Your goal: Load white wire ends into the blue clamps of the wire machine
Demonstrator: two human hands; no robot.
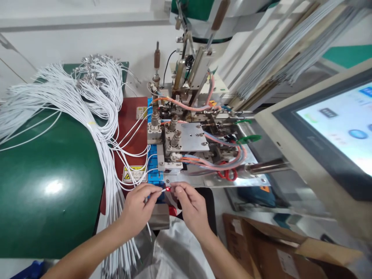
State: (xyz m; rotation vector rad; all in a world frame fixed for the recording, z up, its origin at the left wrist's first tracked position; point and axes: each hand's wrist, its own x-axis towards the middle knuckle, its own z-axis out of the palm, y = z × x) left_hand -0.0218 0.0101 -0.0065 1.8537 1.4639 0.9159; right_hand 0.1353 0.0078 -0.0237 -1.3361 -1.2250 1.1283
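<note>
My left hand (138,207) pinches a thin white cable (164,190) close to its end, in front of the machine's near edge. A red glow lies on the cable's tip. Just to the right of that tip, my right hand (192,205) has thumb and forefinger pressed together; anything between them is too small to make out. Behind the hands, a row of blue holders (155,177) runs along the left side of the machine (190,137), with several white cables leading into it. A large bundle of white cables (101,155) lies to the left of my left hand.
A green work surface (49,193) spreads out at the left, beside a dark red board (128,116) with warning labels. On the right, a lit touchscreen (343,124) leans in on a metal arm. Cardboard boxes (261,248) stand low at the right. Grey cables (293,50) hang behind.
</note>
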